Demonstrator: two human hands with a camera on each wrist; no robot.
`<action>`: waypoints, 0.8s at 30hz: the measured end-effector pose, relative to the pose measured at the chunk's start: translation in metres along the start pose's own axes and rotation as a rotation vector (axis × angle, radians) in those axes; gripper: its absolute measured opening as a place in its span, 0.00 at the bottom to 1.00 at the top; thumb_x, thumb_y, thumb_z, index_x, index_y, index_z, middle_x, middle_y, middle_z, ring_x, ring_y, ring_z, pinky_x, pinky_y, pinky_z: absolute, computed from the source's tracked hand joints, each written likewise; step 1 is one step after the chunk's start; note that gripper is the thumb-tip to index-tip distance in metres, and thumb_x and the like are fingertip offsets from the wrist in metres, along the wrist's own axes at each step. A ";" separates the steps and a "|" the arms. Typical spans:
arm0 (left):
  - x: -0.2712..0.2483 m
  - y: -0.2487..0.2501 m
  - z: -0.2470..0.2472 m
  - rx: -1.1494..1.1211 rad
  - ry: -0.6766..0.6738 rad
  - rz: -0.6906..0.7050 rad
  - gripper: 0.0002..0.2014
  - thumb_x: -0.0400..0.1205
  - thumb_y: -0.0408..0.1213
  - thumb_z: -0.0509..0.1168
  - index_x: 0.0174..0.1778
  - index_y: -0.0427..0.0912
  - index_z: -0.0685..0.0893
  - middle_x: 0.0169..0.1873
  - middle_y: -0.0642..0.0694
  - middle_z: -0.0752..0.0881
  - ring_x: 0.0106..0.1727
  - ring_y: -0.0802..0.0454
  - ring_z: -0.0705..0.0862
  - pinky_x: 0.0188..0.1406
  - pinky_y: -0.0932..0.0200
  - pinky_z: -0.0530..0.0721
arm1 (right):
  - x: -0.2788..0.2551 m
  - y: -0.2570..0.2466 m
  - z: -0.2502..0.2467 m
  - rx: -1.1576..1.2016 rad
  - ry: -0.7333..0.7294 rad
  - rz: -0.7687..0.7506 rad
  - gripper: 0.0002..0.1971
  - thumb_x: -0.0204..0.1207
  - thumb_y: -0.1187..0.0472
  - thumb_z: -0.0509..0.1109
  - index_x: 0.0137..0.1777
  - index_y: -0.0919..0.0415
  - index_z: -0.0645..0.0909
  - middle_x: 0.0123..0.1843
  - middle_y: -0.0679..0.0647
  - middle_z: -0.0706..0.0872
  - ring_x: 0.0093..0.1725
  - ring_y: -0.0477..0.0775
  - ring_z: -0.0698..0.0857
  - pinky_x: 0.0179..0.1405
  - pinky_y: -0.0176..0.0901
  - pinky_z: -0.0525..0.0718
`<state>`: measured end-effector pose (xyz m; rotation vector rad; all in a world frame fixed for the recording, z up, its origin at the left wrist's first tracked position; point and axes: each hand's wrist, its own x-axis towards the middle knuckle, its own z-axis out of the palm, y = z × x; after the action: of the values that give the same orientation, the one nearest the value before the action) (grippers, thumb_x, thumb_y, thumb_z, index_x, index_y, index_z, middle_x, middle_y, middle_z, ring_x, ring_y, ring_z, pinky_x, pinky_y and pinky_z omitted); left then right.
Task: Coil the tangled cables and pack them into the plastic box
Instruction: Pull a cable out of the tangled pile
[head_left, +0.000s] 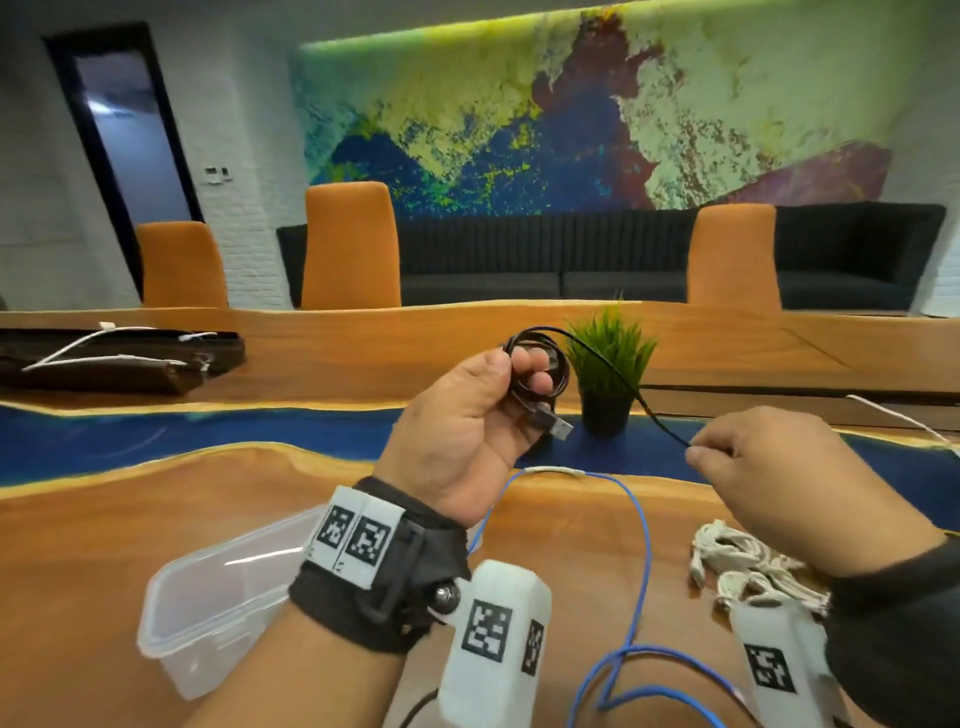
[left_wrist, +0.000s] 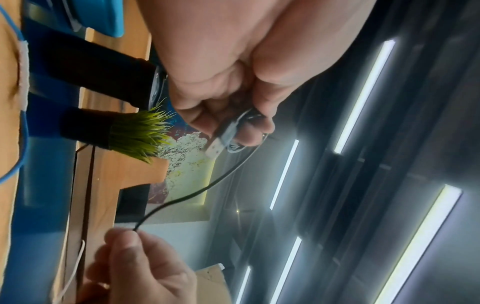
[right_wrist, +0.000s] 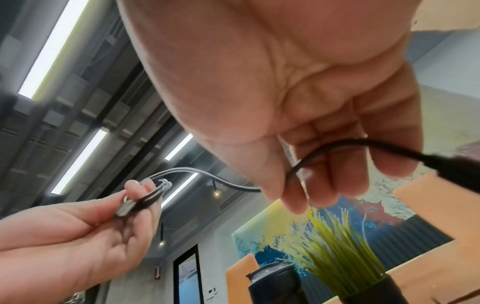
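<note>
Left hand (left_wrist: 228, 86): I grip the black cable (left_wrist: 207, 187), plug (left_wrist: 215, 147) protruding.
Right hand (left_wrist: 140, 267): I pinch the cable's other stretch.
Plant (left_wrist: 135, 135): beside table (left_wrist: 109, 174).

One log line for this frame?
left hand: holds black cable coil | right hand: pinches loose end | plastic box: no cables visible inside

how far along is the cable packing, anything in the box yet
Done: nothing looks packed; what shows of the plastic box holds no cable. In hand: the left hand grips several finished loops of the black USB cable, while the right hand pinches its loose tail. Left: finish that coil and box it, then coil the blue cable and the white cord bundle lying on the table.
</note>
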<state>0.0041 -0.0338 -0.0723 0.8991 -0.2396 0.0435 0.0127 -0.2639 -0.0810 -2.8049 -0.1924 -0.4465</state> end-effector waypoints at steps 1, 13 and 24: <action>0.000 -0.002 0.001 0.092 0.016 0.024 0.14 0.87 0.36 0.55 0.41 0.44 0.83 0.39 0.50 0.87 0.39 0.56 0.83 0.45 0.55 0.75 | 0.000 0.002 -0.002 0.012 0.015 0.034 0.13 0.81 0.49 0.64 0.39 0.48 0.87 0.38 0.44 0.86 0.43 0.51 0.82 0.46 0.52 0.84; -0.006 -0.013 0.012 0.393 -0.074 0.042 0.15 0.88 0.35 0.56 0.40 0.42 0.84 0.34 0.46 0.82 0.29 0.56 0.78 0.26 0.64 0.82 | 0.002 -0.012 -0.016 1.659 -0.022 0.180 0.05 0.78 0.70 0.67 0.51 0.67 0.83 0.38 0.58 0.83 0.39 0.52 0.85 0.37 0.40 0.90; -0.008 -0.020 0.019 0.226 -0.121 -0.059 0.10 0.84 0.37 0.59 0.42 0.40 0.84 0.33 0.46 0.82 0.27 0.57 0.78 0.24 0.64 0.82 | 0.001 -0.019 -0.003 1.934 -0.160 0.110 0.11 0.71 0.67 0.68 0.52 0.67 0.84 0.39 0.58 0.87 0.37 0.49 0.87 0.36 0.37 0.90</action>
<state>-0.0050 -0.0602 -0.0780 1.1348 -0.3254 -0.0400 0.0094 -0.2467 -0.0727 -0.9198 -0.2699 0.0844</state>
